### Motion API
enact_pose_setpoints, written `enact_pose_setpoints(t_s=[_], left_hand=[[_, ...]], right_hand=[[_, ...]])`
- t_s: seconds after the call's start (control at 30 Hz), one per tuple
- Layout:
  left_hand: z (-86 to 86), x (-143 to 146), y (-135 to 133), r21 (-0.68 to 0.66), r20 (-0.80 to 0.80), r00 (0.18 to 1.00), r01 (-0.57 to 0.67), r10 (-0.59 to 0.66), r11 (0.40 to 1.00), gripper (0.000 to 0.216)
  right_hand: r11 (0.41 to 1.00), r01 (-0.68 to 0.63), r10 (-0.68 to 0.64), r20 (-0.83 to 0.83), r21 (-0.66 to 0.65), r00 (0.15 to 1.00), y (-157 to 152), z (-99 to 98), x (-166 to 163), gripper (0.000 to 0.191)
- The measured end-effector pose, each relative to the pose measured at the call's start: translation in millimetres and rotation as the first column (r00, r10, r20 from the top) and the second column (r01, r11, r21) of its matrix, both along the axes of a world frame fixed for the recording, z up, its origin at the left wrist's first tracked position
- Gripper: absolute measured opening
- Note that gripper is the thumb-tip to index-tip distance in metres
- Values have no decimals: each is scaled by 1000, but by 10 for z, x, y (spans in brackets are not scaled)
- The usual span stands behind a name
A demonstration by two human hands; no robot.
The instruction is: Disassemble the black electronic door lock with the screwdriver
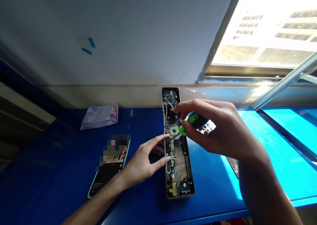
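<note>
A long, opened door-lock body (187, 172) lies on the blue table (61, 172), its circuit board, round metal hub and brass parts exposed. My right hand (218, 132) is closed around a green-and-black screwdriver (192, 121), whose tip points down at the round hub near the lock's middle. My left hand (143, 160) rests on the table against the lock's left edge, index and middle fingers stretched out and touching the inner parts, holding nothing.
A phone in a teal case (109, 167) lies left of my left hand. A pale purple packet (100, 116) sits further back left. A metal plate (232, 165) shows partly under my right forearm. Wall behind, open window at right.
</note>
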State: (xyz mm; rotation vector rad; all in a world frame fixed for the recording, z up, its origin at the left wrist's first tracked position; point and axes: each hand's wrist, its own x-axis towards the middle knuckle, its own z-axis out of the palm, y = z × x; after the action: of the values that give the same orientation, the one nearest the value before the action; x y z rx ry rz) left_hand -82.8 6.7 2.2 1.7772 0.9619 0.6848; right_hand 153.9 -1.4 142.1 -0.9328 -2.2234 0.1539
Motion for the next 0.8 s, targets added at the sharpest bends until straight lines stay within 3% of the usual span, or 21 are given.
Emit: enact_pose_setpoints(t_s=[0.1, 0.23, 0.37, 0.4, 0.5, 0.57, 0.67, 0.8], left_hand=[[1, -1, 3, 11, -2, 1000, -3, 3, 1000, 63], [9, 1, 1, 35, -4, 1000, -10, 10, 999, 62], [8, 0, -2, 21, -5, 1000, -2, 2, 1000, 62], [4, -2, -1, 20, -5, 1000, -4, 4, 1000, 62], [-14, -11, 3, 22, -7, 1000, -5, 6, 1000, 63], [-23, -15, 4, 27, -14, 1000, -4, 4, 1000, 64], [-25, -12, 4, 41, -27, 1000, -8, 9, 999, 62], [-18, -12, 1, 42, -28, 1000, 2, -1, 999, 61]], right_hand=[[999, -39, 39, -15, -25, 999, -22, 10, -4, 48], [1000, 21, -21, 24, 17, 1000, -2, 10, -16, 25], [999, 17, -18, 26, 33, 999, 16, 3, -4, 15], [1000, 8, -8, 22, 29, 1000, 11, 3, -1, 16], [1000, -13, 13, 18, 0, 1000, -13, 2, 0, 44], [1000, -7, 7, 28, -8, 1000, -18, -1, -7, 48], [999, 19, -20, 33, 34, 999, 5, -4, -12, 30], [999, 0, -2, 37, 53, 999, 26, 1, -4, 20]])
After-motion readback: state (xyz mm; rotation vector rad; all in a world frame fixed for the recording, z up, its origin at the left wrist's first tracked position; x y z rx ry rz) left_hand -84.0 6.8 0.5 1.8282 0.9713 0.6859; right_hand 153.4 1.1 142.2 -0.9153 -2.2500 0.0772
